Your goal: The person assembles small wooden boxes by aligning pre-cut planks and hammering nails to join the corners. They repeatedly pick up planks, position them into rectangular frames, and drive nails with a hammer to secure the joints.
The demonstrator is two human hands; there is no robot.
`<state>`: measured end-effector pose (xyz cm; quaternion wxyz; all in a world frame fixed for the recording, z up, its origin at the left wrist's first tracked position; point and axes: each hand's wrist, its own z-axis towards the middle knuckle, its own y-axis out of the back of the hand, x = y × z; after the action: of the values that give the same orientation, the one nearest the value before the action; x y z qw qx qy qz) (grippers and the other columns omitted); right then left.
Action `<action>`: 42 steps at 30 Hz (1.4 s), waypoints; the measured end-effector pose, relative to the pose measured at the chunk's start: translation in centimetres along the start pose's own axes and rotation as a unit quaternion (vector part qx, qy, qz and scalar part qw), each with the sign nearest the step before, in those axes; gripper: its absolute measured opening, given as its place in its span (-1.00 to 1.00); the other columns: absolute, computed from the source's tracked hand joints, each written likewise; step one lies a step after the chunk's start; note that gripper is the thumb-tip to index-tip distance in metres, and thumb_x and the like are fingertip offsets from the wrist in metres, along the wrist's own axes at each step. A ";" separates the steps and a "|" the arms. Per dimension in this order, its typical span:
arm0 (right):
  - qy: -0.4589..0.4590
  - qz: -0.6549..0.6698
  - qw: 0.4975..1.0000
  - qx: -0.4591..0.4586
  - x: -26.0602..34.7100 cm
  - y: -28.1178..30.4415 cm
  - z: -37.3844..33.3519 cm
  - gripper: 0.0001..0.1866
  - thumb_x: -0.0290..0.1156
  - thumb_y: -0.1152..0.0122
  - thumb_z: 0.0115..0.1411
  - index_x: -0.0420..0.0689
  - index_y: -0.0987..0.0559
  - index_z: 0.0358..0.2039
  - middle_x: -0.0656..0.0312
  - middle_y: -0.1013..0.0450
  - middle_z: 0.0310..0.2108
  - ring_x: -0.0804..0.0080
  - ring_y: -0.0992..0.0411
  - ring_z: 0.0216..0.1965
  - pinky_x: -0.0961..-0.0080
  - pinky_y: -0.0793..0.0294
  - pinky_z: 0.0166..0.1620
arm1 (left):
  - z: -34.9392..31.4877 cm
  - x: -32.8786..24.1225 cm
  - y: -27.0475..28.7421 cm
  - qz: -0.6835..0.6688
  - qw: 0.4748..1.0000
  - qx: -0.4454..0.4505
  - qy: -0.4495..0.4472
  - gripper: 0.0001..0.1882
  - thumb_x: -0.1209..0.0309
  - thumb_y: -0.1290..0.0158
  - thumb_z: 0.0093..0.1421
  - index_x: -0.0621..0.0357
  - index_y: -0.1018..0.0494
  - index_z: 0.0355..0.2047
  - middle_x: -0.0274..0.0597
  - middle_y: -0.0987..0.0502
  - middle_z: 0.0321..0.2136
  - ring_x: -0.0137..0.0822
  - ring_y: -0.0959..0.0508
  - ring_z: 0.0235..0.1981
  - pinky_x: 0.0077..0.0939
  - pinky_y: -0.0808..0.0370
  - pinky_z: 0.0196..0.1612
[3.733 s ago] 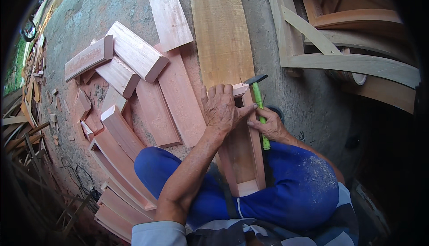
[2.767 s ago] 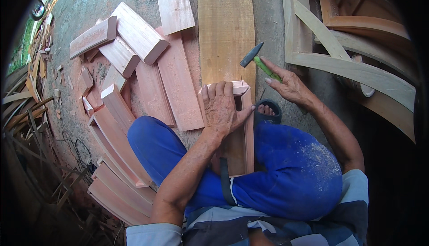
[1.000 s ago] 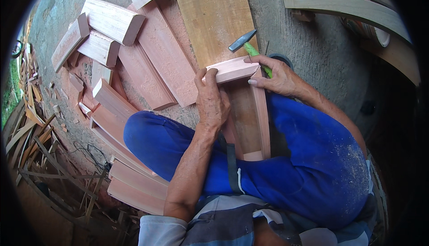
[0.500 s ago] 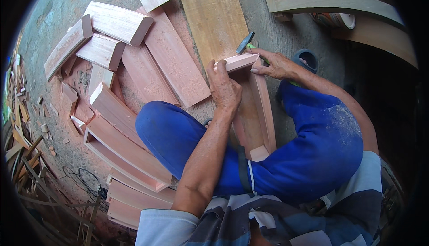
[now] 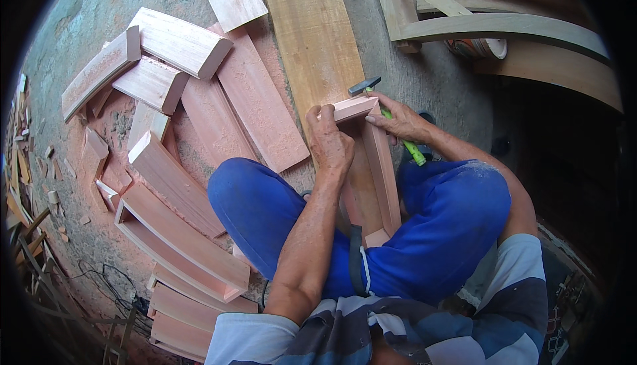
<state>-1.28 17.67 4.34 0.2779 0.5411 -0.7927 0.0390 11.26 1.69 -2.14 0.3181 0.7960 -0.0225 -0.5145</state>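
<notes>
The 2 hands were apart on the pink wooden frame [image 5: 383, 176], the left hand [image 5: 330, 141] gripping its far left corner, the right hand [image 5: 403, 122] clasping a green-handled hammer [image 5: 415, 153] at the right. The frame sat between the bent knees [image 5: 240, 182].

Held a narrow, hollow frame [image 5: 385, 173] of pale pinkish wood, with its short far end spanning from left hand [image 5: 330, 138] to right hand [image 5: 403, 122] and its long sides running back past both. Had a hammer [image 5: 415, 152] in the latter, dark head just beyond, lime-green handle slanting out behind.
</notes>
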 end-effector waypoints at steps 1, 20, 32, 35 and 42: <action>0.044 0.015 0.999 -0.024 0.1 -0.5 0.1 -0.16 0.01 -0.25 0.39 0.05 -0.11 0.53 -0.01 -0.55 -0.09 0.51 -0.43 -0.65 0.50 -0.50 -0.59 | 0.3 0.2 -0.1 -0.003 1.000 -0.013 -0.001 -0.42 0.75 0.06 -0.04 0.13 -0.46 0.04 0.15 -0.41 0.10 0.28 -0.53 0.08 0.05 -0.50 0.12; 0.146 -0.061 0.981 -0.113 -5.8 0.8 1.6 -0.12 0.13 -0.42 0.19 0.03 -0.38 0.43 -0.03 -0.53 0.10 0.06 -0.48 0.14 0.21 -0.44 0.22 | 1.0 -0.3 -0.2 -0.013 0.999 -0.031 -0.008 -0.48 0.73 0.00 -0.09 0.10 -0.58 -0.09 0.04 -0.51 -0.04 0.14 -0.56 0.00 -0.08 -0.54 0.05; 0.083 -0.336 0.932 -0.111 -12.2 3.1 -1.6 0.00 -0.05 -0.61 0.02 0.04 -0.33 0.44 -0.03 -0.38 -0.06 -0.03 -0.53 -0.04 0.12 -0.56 0.05 | 0.9 -0.1 -0.5 -0.016 0.999 -0.041 -0.022 -0.48 0.72 0.04 -0.09 0.15 -0.59 -0.09 0.05 -0.52 -0.06 0.11 -0.56 0.00 -0.13 -0.53 0.08; 0.148 -0.348 0.919 -0.114 -13.1 3.8 -2.0 -0.03 -0.08 -0.58 0.05 0.05 -0.33 0.44 -0.04 -0.35 -0.08 -0.05 -0.54 -0.12 0.09 -0.59 -0.02 | 1.2 0.2 -0.3 -0.010 0.998 -0.047 -0.032 -0.49 0.71 0.04 -0.10 0.16 -0.60 -0.10 0.06 -0.52 -0.07 0.10 -0.56 0.00 -0.15 -0.54 0.08; 0.131 -0.462 0.848 -0.224 -16.8 5.3 -0.6 -0.53 -0.48 -0.30 0.18 0.03 -0.59 0.13 0.04 -0.38 -0.14 0.00 -0.59 -0.19 0.07 -0.64 -0.14 | 0.8 0.0 -0.7 0.001 0.997 -0.031 -0.065 -0.47 0.70 0.05 -0.11 0.15 -0.59 -0.09 0.07 -0.51 -0.07 0.09 -0.57 -0.03 -0.17 -0.54 0.07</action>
<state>-1.31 34.07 -2.01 0.4791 0.7576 -0.3947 -0.2019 10.40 1.92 -2.69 0.3411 0.7507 -0.0272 -0.5651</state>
